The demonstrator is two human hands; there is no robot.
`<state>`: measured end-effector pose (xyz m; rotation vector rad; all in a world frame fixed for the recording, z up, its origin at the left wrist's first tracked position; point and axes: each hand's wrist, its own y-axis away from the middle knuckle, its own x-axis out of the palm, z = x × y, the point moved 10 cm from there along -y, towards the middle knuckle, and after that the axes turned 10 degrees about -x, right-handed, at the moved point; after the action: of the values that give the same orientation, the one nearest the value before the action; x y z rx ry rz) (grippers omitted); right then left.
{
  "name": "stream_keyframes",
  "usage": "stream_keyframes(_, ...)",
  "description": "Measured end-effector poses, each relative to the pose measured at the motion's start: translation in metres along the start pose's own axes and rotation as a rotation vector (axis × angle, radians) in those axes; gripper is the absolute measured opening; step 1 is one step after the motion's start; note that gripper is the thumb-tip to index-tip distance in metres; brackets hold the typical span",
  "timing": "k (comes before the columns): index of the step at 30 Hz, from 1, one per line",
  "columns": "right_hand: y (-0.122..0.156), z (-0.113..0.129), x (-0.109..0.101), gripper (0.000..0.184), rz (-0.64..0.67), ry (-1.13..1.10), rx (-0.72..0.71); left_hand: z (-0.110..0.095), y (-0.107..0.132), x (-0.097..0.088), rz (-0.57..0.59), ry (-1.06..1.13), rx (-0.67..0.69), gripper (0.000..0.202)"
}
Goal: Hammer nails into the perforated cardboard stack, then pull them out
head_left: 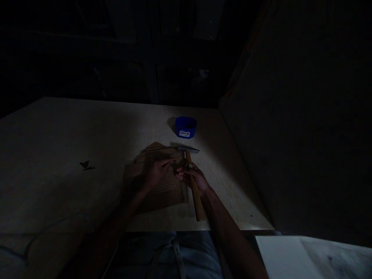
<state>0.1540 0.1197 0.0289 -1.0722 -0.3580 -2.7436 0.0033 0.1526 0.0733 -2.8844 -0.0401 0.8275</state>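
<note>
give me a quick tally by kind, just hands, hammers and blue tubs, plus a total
Hands: 2, the left hand and the right hand
Hammers: 1, a wooden-handled hammer
Blue tubs: 1, a blue tub with a label
Total: 4

Room lies beside the tub (185, 134); a hammer (195, 190) obstructs its front
</note>
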Motion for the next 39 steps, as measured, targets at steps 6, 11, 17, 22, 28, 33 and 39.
stream_keyframes(6,-0.001,-0.002,-0.001,0.028,0.008,-0.017,0.007,0.003,-0.001,0.002,0.041,0.047,0.003,0.021)
stream_keyframes(11,-0.003,-0.002,-0.002,0.028,0.013,-0.008,-0.007,0.015,-0.001,0.002,-0.017,0.102,-0.058,0.019)
stream_keyframes(17,-0.002,-0.002,-0.001,0.03,0.005,0.002,0.006,0.018,-0.002,0.002,-0.007,0.101,-0.054,0.023)
stream_keyframes(22,-0.003,-0.001,-0.001,0.032,0.009,-0.007,0.0,0.009,-0.001,0.002,0.016,0.071,0.028,0.024)
stream_keyframes(28,-0.001,0.0,0.0,0.03,0.014,0.012,-0.004,0.003,-0.001,0.002,0.034,0.093,0.057,0.024)
stream_keyframes(33,0.0,0.001,-0.002,0.031,-0.011,0.035,-0.001,0.005,-0.001,0.002,0.038,0.087,0.047,0.024)
stream_keyframes(39,0.0,0.001,-0.003,0.027,-0.024,0.039,-0.003,0.02,0.0,0.007,0.009,0.109,-0.075,0.025)
